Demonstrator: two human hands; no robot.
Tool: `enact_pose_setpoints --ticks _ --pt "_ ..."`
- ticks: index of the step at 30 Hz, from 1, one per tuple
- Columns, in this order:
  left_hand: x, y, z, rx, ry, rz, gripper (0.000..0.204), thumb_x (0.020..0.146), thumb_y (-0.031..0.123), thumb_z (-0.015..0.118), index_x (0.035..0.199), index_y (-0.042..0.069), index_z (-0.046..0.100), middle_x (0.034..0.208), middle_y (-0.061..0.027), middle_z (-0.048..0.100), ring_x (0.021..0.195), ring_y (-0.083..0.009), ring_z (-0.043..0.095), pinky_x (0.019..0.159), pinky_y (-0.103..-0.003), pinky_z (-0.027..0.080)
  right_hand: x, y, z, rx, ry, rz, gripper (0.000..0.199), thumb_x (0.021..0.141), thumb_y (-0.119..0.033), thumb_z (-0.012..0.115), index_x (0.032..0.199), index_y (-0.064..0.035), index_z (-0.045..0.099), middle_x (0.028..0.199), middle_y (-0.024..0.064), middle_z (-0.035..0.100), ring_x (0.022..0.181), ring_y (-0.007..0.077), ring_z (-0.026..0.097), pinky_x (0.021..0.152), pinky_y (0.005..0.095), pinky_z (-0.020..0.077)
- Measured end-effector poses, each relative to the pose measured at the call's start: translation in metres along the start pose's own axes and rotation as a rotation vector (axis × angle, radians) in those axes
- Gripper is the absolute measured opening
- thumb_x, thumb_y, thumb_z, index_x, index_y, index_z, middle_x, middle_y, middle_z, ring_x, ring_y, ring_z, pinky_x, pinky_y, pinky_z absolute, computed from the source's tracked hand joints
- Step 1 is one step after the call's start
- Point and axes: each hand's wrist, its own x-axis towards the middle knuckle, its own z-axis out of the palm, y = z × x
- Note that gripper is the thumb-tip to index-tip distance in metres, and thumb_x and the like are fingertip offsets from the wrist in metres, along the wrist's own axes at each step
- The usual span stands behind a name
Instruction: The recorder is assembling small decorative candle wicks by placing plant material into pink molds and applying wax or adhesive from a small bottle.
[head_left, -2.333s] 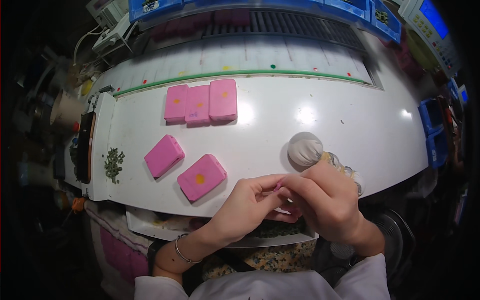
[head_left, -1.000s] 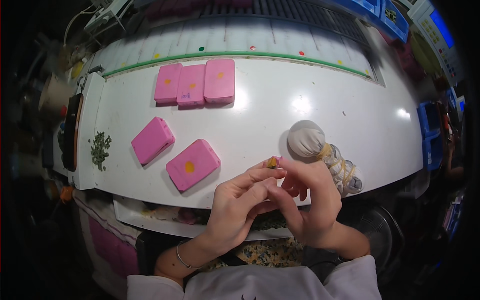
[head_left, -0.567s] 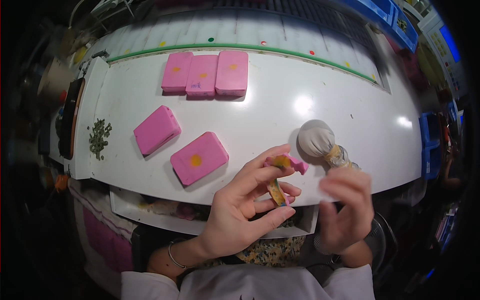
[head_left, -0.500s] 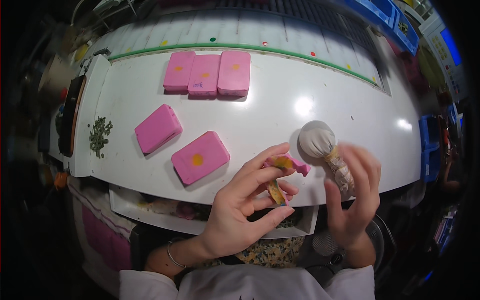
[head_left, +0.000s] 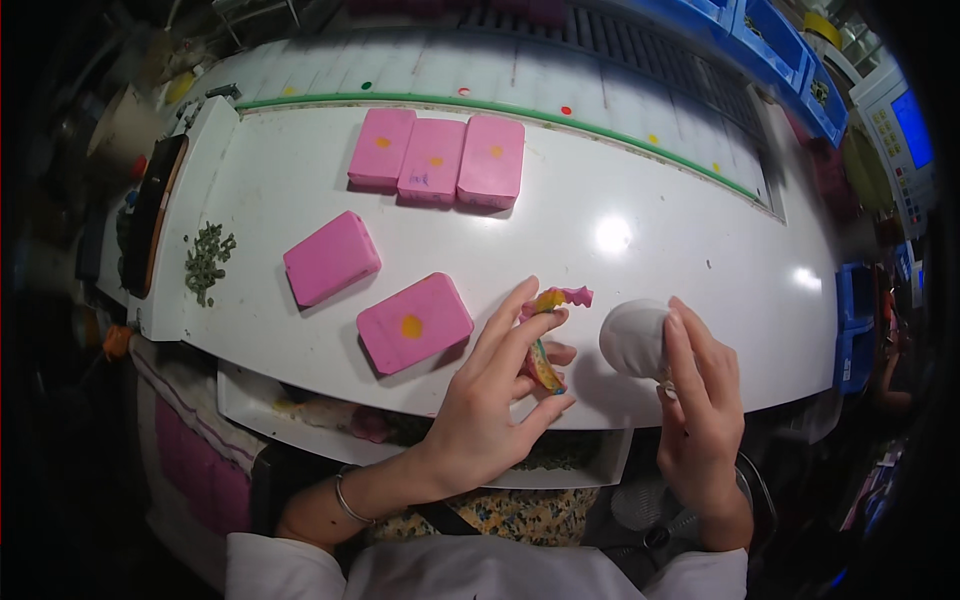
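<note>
My left hand [head_left: 482,408] is closed on a bent strip of pink rubbery material [head_left: 574,297] with wavy edges and yellow patches; parts of it are hidden behind the fingers. My right hand [head_left: 703,398] grips a round powder pouch of pale cloth [head_left: 630,338] by its tied neck, the ball end pointing left toward the strip, with a gap between them. Left of my hands, a pink rubbery block [head_left: 432,335] with a yellow spot lies flat. Behind it lies a plainer pink block [head_left: 333,260].
Three pink blocks [head_left: 490,160] stand side by side at the back of the white table [head_left: 590,190]. Small green pieces [head_left: 207,262] are heaped at the left. An open drawer [head_left: 605,465] sits below the front edge. Blue bins [head_left: 765,45] and a device with a screen [head_left: 895,135] are at the right.
My right hand has closed on the powder pouch and lifted it off the table, turning its ball toward my left hand. My left hand still holds the pink strip. The view has shifted slightly.
</note>
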Motion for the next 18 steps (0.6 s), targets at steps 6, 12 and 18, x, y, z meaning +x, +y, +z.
enact_pose_setpoints --ticks 6,12,18 --pt "0.002 0.0 -0.002 0.135 0.011 0.047 0.062 0.073 -0.01 0.064 0.128 0.002 0.038 0.143 -0.0212 0.021 0.113 -0.0288 0.053 0.089 -0.031 0.053 0.003 -0.007 0.015 -0.159 0.216 -0.284 0.05 0.069 -0.007 0.065 0.119 -0.0086 0.06 0.122 0.0171 0.056 0.089 0.0253 0.052 0.071 0.0322 0.042" --pt "0.003 -0.003 -0.002 0.363 0.065 0.13 0.064 0.068 -0.011 0.068 0.125 0.005 0.044 0.145 -0.0164 0.029 0.077 -0.007 0.052 0.061 -0.018 0.044 0.006 -0.01 0.012 -0.244 -0.026 -0.344 0.046 0.074 -0.015 0.062 0.12 -0.0161 0.06 0.123 0.0051 0.057 0.09 0.0232 0.052 0.076 0.0351 0.038" --pt "0.001 -0.004 -0.003 0.287 0.036 0.118 0.065 0.069 -0.011 0.067 0.126 0.005 0.042 0.146 -0.0164 0.026 0.074 -0.0062 0.047 0.062 -0.019 0.046 0.0 -0.008 0.022 -0.259 0.023 -0.37 0.048 0.073 -0.014 0.062 0.121 -0.0162 0.059 0.123 0.0049 0.057 0.091 0.0234 0.051 0.077 0.0348 0.0378"
